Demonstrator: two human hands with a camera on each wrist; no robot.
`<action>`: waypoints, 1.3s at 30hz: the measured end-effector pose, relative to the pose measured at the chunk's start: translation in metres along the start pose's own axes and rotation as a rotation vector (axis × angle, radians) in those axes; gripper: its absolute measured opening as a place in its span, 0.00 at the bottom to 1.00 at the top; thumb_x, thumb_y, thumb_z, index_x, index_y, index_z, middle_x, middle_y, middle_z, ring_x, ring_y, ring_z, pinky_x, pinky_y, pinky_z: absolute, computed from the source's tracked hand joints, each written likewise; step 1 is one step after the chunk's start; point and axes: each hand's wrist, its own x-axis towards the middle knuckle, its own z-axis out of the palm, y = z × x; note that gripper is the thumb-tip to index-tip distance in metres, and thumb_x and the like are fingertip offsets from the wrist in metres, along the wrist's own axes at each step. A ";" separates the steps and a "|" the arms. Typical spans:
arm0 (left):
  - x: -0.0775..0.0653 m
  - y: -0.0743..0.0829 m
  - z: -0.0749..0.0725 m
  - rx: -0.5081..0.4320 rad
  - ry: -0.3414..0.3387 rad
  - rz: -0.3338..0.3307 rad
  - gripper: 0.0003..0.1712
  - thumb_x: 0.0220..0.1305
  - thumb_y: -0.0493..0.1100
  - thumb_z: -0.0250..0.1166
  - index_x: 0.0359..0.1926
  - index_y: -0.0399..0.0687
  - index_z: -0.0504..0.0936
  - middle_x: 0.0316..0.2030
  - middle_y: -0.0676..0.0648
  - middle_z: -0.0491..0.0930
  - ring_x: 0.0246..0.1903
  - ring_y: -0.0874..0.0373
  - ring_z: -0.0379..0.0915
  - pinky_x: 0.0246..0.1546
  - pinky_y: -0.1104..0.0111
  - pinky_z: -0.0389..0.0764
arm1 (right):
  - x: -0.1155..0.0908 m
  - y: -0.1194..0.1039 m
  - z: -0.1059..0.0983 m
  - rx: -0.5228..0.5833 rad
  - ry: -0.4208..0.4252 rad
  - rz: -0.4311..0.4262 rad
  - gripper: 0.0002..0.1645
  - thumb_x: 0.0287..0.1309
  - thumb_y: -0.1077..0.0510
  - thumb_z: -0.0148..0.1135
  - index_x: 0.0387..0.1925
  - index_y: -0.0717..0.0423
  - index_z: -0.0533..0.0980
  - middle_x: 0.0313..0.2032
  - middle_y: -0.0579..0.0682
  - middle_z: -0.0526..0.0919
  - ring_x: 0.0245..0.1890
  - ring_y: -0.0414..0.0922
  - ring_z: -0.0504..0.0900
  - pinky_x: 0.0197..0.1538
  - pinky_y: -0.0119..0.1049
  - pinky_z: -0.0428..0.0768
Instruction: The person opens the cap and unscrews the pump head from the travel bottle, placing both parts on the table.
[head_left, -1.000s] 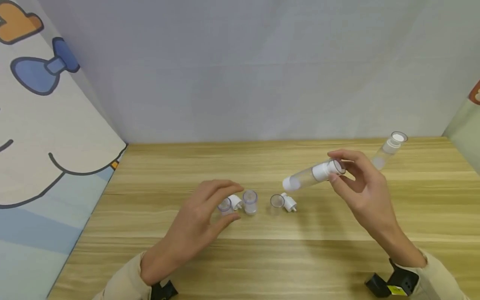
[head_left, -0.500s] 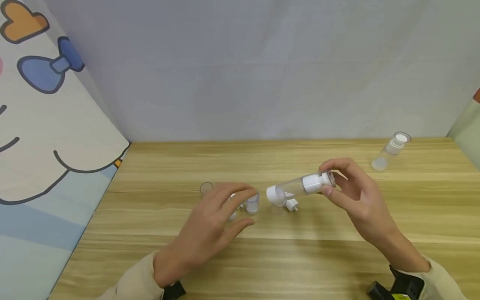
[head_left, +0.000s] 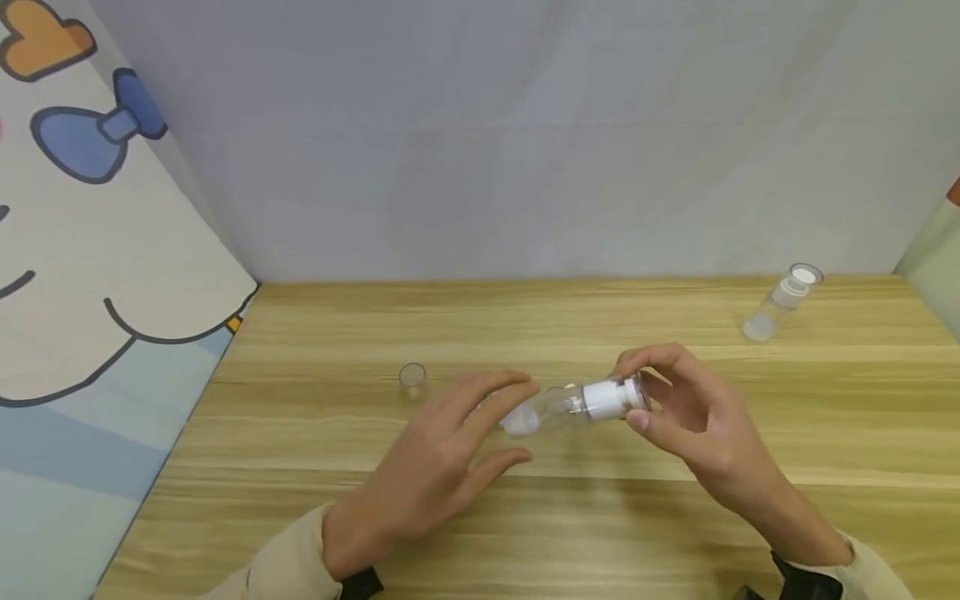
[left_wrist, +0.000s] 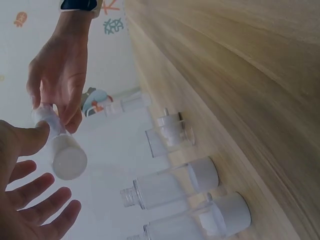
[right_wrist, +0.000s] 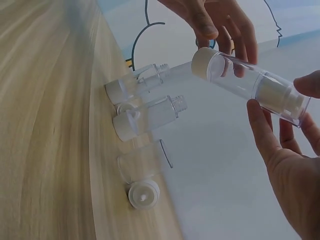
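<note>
My right hand (head_left: 697,429) pinches a clear pump bottle (right_wrist: 235,75) by its capped end, thumb on one side and fingers on the other. The bottle is tilted, its white base (left_wrist: 69,162) towards my left hand (head_left: 438,458). Around that base the left thumb and fingers are spread; in the left wrist view they look apart from it. Below, two clear bottle bodies without tops, one nearer (right_wrist: 145,120) and one farther (right_wrist: 150,77), stand upright on white bases. Beside them are a clear cap (right_wrist: 145,162) and a white pump head (right_wrist: 144,194). The head view mostly hides these.
Another capped pump bottle (head_left: 780,304) stands at the table's back right. A clear cap (head_left: 412,381) stands left of centre, behind my left hand. The wood-grain table (head_left: 315,333) ends at a pale backdrop (head_left: 525,167), with a cartoon-printed sheet (head_left: 90,250) on the left.
My right hand has brought the bottle left and down. My left hand has moved right, close around its base, uncovering the clear cap on the left.
</note>
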 end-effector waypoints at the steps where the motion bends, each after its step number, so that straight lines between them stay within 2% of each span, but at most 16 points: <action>1: 0.000 0.001 0.001 -0.005 -0.007 -0.001 0.40 0.61 0.45 0.78 0.71 0.43 0.73 0.63 0.44 0.78 0.62 0.51 0.78 0.65 0.61 0.81 | 0.000 0.000 0.001 0.007 -0.012 -0.006 0.26 0.59 0.85 0.51 0.57 0.67 0.72 0.56 0.55 0.75 0.52 0.47 0.80 0.52 0.31 0.84; 9: 0.000 0.006 0.007 0.002 -0.078 -0.008 0.38 0.65 0.47 0.75 0.72 0.43 0.72 0.62 0.45 0.79 0.59 0.53 0.81 0.61 0.63 0.83 | -0.003 0.003 0.009 0.057 -0.080 -0.012 0.25 0.60 0.84 0.57 0.58 0.72 0.69 0.59 0.57 0.74 0.57 0.49 0.80 0.57 0.36 0.85; 15: -0.002 0.008 0.010 0.004 -0.131 -0.051 0.35 0.65 0.49 0.74 0.70 0.46 0.74 0.60 0.48 0.80 0.55 0.57 0.83 0.57 0.67 0.85 | -0.005 0.002 0.014 0.041 -0.072 0.096 0.26 0.59 0.82 0.60 0.57 0.63 0.71 0.59 0.55 0.74 0.61 0.48 0.79 0.57 0.38 0.87; 20: -0.003 0.010 0.011 0.014 -0.140 -0.067 0.33 0.64 0.48 0.75 0.68 0.49 0.76 0.56 0.51 0.81 0.49 0.61 0.82 0.51 0.69 0.85 | -0.009 0.001 0.017 -0.033 -0.079 0.124 0.26 0.60 0.82 0.61 0.57 0.66 0.69 0.59 0.55 0.73 0.62 0.48 0.80 0.56 0.39 0.88; 23: -0.004 0.010 0.013 0.014 -0.143 -0.076 0.32 0.64 0.47 0.75 0.67 0.50 0.76 0.56 0.51 0.82 0.50 0.61 0.82 0.50 0.70 0.85 | -0.011 -0.001 0.020 -0.144 -0.067 0.112 0.26 0.61 0.80 0.62 0.58 0.65 0.69 0.59 0.54 0.73 0.61 0.45 0.81 0.55 0.38 0.88; 25: -0.005 0.009 0.013 0.014 -0.148 -0.090 0.31 0.64 0.46 0.75 0.67 0.50 0.77 0.55 0.52 0.82 0.51 0.61 0.82 0.50 0.70 0.85 | -0.011 -0.003 0.024 -0.264 -0.059 0.089 0.27 0.61 0.78 0.64 0.59 0.61 0.70 0.59 0.53 0.75 0.61 0.42 0.81 0.55 0.37 0.88; 30: -0.006 0.008 0.015 0.017 -0.158 -0.097 0.29 0.65 0.45 0.75 0.65 0.51 0.79 0.56 0.52 0.83 0.52 0.61 0.82 0.51 0.69 0.86 | -0.010 -0.005 0.034 -0.633 -0.036 -0.055 0.36 0.52 0.73 0.76 0.61 0.53 0.75 0.56 0.49 0.79 0.55 0.38 0.82 0.50 0.34 0.89; 32: -0.005 0.008 0.015 0.018 -0.160 -0.086 0.28 0.66 0.45 0.75 0.65 0.51 0.79 0.57 0.53 0.83 0.53 0.61 0.83 0.52 0.69 0.86 | -0.010 -0.005 0.036 -0.746 -0.026 -0.106 0.37 0.48 0.72 0.80 0.60 0.51 0.77 0.55 0.47 0.79 0.52 0.38 0.81 0.48 0.29 0.88; 36: -0.004 0.008 0.017 0.028 -0.167 -0.073 0.28 0.66 0.45 0.74 0.66 0.51 0.80 0.57 0.53 0.84 0.54 0.60 0.83 0.53 0.67 0.86 | -0.010 -0.005 0.039 -0.893 -0.014 -0.151 0.36 0.45 0.67 0.82 0.57 0.49 0.79 0.53 0.43 0.79 0.47 0.38 0.81 0.50 0.22 0.80; 39: -0.004 0.009 0.018 0.035 -0.169 -0.067 0.28 0.66 0.46 0.74 0.66 0.51 0.80 0.57 0.53 0.84 0.53 0.60 0.83 0.53 0.67 0.86 | -0.012 -0.006 0.040 -0.962 -0.008 -0.144 0.35 0.45 0.65 0.83 0.56 0.49 0.79 0.53 0.42 0.79 0.47 0.38 0.81 0.53 0.21 0.79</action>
